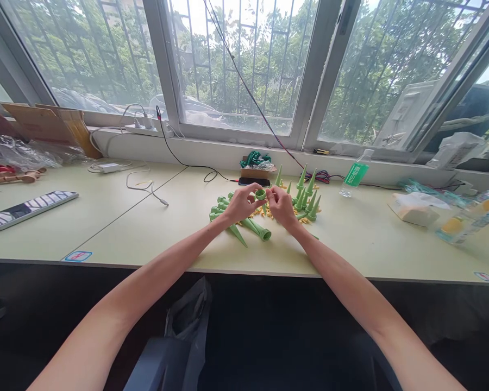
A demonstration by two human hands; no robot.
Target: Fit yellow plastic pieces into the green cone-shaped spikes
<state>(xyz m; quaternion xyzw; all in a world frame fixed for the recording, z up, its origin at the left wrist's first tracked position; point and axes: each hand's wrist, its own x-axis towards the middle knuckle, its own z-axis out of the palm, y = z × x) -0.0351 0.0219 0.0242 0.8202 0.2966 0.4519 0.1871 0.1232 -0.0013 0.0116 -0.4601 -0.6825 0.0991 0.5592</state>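
Observation:
My left hand is closed around a green plastic watering spike, its round open end turned up. Right beside that rim, my right hand has its fingertips pinched together; whatever they hold is hidden. Small yellow pieces are scattered on the table under and between my hands. Several green spikes lie on their sides left of and below my left hand, one with its open end facing me. To the right of my right hand, more green spikes stand point up in a cluster.
The pale table runs below barred windows. Behind my hands are a small cardboard box and a black phone. A bottle and tissue pack stand right; a tablet and white cable lie left.

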